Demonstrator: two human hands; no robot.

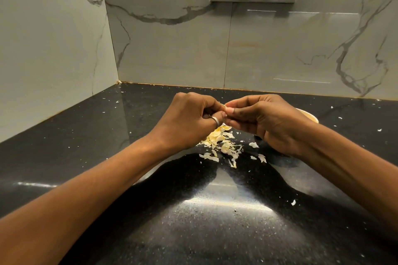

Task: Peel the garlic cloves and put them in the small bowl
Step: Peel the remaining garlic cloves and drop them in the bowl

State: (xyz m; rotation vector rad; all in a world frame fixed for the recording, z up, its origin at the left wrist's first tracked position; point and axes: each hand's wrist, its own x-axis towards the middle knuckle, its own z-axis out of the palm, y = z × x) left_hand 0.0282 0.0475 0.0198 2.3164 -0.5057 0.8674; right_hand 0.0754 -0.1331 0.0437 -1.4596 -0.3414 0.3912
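- The garlic clove is held in the air between the two hands, above the counter. Only a pale sliver shows between the fingertips, so I cannot tell how much skin is on it.
- The left hand has its fingers curled in and pinches one end of the clove. A ring sits on its thumb.
- The right hand pinches the other end with thumb and forefinger.
- A heap of peels lies right under the hands, which suggests several cloves are already done.
- The small bowl stands behind the right hand, mostly hidden, and its contents do not show.
- Left to do, as I judge it: strip this clove and drop it in the bowl.
- Stray flakes dot the black counter.
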